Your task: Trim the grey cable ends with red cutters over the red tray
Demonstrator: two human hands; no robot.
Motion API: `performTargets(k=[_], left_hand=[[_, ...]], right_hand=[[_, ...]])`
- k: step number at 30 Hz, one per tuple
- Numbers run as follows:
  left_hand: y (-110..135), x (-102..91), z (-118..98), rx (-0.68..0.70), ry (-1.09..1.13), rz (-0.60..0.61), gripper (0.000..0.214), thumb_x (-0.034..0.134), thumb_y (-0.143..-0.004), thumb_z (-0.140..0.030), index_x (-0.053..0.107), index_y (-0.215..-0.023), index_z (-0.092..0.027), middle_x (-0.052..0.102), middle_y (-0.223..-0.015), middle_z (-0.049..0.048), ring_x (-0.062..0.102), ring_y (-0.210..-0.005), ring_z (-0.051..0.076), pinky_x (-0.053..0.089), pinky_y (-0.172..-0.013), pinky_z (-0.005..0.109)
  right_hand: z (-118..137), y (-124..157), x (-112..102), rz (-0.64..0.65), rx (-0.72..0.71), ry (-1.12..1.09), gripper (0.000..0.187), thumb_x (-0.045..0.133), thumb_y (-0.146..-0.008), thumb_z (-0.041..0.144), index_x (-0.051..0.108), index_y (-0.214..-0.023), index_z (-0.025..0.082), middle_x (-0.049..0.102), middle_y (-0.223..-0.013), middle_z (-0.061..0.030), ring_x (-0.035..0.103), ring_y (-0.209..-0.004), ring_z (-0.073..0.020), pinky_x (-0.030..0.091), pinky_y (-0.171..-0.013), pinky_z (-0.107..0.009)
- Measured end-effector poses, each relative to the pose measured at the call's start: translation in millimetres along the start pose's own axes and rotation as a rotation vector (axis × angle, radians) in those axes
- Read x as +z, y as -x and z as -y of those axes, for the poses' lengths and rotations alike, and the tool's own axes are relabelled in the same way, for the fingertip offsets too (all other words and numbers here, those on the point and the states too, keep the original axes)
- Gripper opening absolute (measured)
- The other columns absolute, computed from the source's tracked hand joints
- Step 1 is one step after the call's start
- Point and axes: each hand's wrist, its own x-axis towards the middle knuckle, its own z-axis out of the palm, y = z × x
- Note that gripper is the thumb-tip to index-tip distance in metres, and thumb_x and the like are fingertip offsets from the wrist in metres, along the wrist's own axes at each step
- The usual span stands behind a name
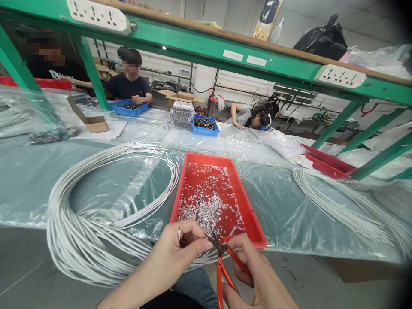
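My left hand (175, 249) is closed in a pinch, thumb against fingers, at the near end of the red tray. A thin white cable end (179, 234) sticks up between its fingers. My right hand (252, 266) grips pliers (220, 270) with orange handles, their dark jaws up against my left fingertips. Exactly what lies between the jaws is too small to make out. Beneath both hands, the red tray (254, 223) holds many small shiny metal pieces (206, 210). A large coil of white cable (64, 214) lies to the left, part of it passing below my left hand.
A second white cable bundle (337, 206) lies on the right. Farther back stand a blue tray (206, 132) of dark parts, clear plastic packs (182, 113) and a small cardboard box (96, 124). A green shelf frame (199, 56) spans overhead. Several people sit across the table.
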Motion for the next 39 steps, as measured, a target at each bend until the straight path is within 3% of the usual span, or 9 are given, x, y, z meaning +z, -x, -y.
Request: performTargets(k=[10,24,28,31,34,37,39], left_hand=[[0,0.3,-1,0.006,-0.001,-0.01,0.023,0.061,-0.076,-0.033,0.051,-0.065,-0.015,0.046,-0.06,-0.003,0.036,-0.056,0.01,0.028,-0.055,0.023],[-2,-0.2,0,0.005,-0.025,-0.014,0.025,0.061,-0.075,-0.034,0.05,-0.065,-0.015,0.046,-0.059,-0.0029,0.036,-0.056,0.01,0.027,-0.054,0.023],[-3,1.0,3,0.012,-0.012,-0.019,0.025,0.063,-0.074,-0.034,0.052,-0.065,-0.014,0.047,-0.059,-0.0026,0.036,-0.056,0.01,0.028,-0.053,0.023],[1,0.9,4,0.105,0.039,-0.068,0.021,0.065,-0.073,-0.033,0.059,-0.065,-0.015,0.05,-0.059,-0.0012,0.04,-0.056,0.01,0.03,-0.053,0.023],[8,-0.4,2,0.207,0.112,-0.135,0.018,0.066,-0.074,-0.032,0.064,-0.064,-0.017,0.056,-0.058,0.0005,0.045,-0.055,0.01,0.034,-0.052,0.022],[12,0.8,-1,0.177,0.116,-0.206,0.019,0.068,-0.072,-0.034,0.065,-0.063,-0.018,0.058,-0.059,0.0016,0.047,-0.055,0.011,0.034,-0.05,0.021],[11,3.2,-4,0.2,0.071,-0.201,0.017,0.069,-0.071,-0.034,0.068,-0.064,-0.019,0.058,-0.069,0.0031,0.05,-0.062,0.012,0.036,-0.053,0.022]], right_hand=[[6,2,1,-0.085,-0.032,-0.125,0.031,0.051,-0.062,0.012,0.046,-0.091,0.022,0.057,-0.079,-0.0006,0.054,-0.072,-0.0144,0.049,-0.063,-0.023],[2,3,2,-0.128,-0.048,-0.09,0.031,0.054,-0.063,0.012,0.048,-0.091,0.022,0.055,-0.075,-0.0007,0.053,-0.068,-0.0146,0.05,-0.06,-0.022],[-1,2,0,-0.078,-0.024,-0.109,0.035,0.055,-0.061,0.012,0.048,-0.094,0.022,0.055,-0.08,-0.0016,0.054,-0.071,-0.015,0.049,-0.064,-0.024],[-7,0,-6,-0.013,0.001,-0.171,0.026,0.056,-0.065,0.016,0.046,-0.088,0.022,0.053,-0.068,0.0021,0.05,-0.058,-0.0119,0.045,-0.054,-0.02],[-15,-5,-11,-0.149,-0.005,-0.199,0.018,0.058,-0.071,0.022,0.045,-0.085,0.022,0.053,-0.063,0.0034,0.049,-0.054,-0.0114,0.043,-0.054,-0.02],[-16,-11,-4,-0.364,-0.002,-0.366,0.021,0.064,-0.072,0.029,0.046,-0.078,0.021,0.058,-0.065,0.0021,0.053,-0.058,-0.0114,0.043,-0.058,-0.02],[-12,-15,8,-0.368,-0.014,-0.519,0.023,0.069,-0.071,0.035,0.054,-0.077,0.018,0.057,-0.059,0.0019,0.049,-0.05,-0.0093,0.039,-0.05,-0.019]])
